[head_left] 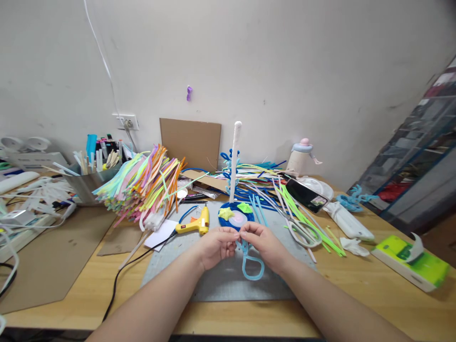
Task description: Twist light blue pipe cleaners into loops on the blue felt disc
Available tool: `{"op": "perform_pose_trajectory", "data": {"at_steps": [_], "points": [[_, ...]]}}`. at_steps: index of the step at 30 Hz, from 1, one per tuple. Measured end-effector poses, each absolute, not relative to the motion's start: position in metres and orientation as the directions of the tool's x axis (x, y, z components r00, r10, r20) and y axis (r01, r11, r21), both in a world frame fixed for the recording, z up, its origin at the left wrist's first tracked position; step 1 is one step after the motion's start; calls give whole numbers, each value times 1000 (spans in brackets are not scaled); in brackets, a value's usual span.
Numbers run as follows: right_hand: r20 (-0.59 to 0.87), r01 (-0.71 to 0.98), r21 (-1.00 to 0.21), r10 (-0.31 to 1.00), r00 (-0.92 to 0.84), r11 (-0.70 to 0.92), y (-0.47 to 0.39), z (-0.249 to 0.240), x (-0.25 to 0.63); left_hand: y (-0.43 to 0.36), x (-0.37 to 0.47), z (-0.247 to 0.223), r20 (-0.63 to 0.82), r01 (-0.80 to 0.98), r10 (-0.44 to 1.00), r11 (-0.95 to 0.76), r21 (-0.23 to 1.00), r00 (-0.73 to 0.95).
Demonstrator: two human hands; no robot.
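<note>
My left hand [220, 246] and my right hand [261, 242] meet over the grey mat, thumbs and forefingers pinched together. Between them is a light blue pipe cleaner [253, 279], bent into a loop that hangs below my right fingers. Its upper part is partly hidden by the fingers. Just beyond my hands stands a pipe-cleaner piece with a dark blue round base [223, 221], bearing a yellow star [225, 213], a green shape [244, 208] and a pale pink oval [237, 219]. A white upright stick [234, 161] with blue curls rises behind it.
A yellow glue gun [195, 224] lies left on the grey mat [228, 289], its black cord trailing forward. Scissors [302, 233] and green pipe cleaners [327, 237] lie right. A colourful bundle of strips [142, 185], a phone [307, 194] and a tissue pack [411, 261] surround the work area.
</note>
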State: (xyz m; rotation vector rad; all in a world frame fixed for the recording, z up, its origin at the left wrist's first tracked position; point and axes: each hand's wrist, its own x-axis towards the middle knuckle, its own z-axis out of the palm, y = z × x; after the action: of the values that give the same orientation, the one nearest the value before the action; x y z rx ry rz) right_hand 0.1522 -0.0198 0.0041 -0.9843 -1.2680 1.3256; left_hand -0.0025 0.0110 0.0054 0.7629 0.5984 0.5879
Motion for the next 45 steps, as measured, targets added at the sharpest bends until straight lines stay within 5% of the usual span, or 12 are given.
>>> {"op": "perform_pose_trajectory", "data": {"at_steps": [35,38,41,45], "points": [[4,-272,-962,995,-97,-23,-16,-5,153,13,0,6,-295,-314,750,553,772,592],[-69,-337,-938,996,-53,-83,-13,-8,152,13,3,0,-297,-191,771,471,861,563],[-112,-304,-946,994,-10,-110,-9,-6,157,11,5,-5,-223,129,846,184,975,484],[-18,260,-966,997,-81,4,-7,-3,170,9,-1,-8,-16,558,896,-262,787,444]]}}
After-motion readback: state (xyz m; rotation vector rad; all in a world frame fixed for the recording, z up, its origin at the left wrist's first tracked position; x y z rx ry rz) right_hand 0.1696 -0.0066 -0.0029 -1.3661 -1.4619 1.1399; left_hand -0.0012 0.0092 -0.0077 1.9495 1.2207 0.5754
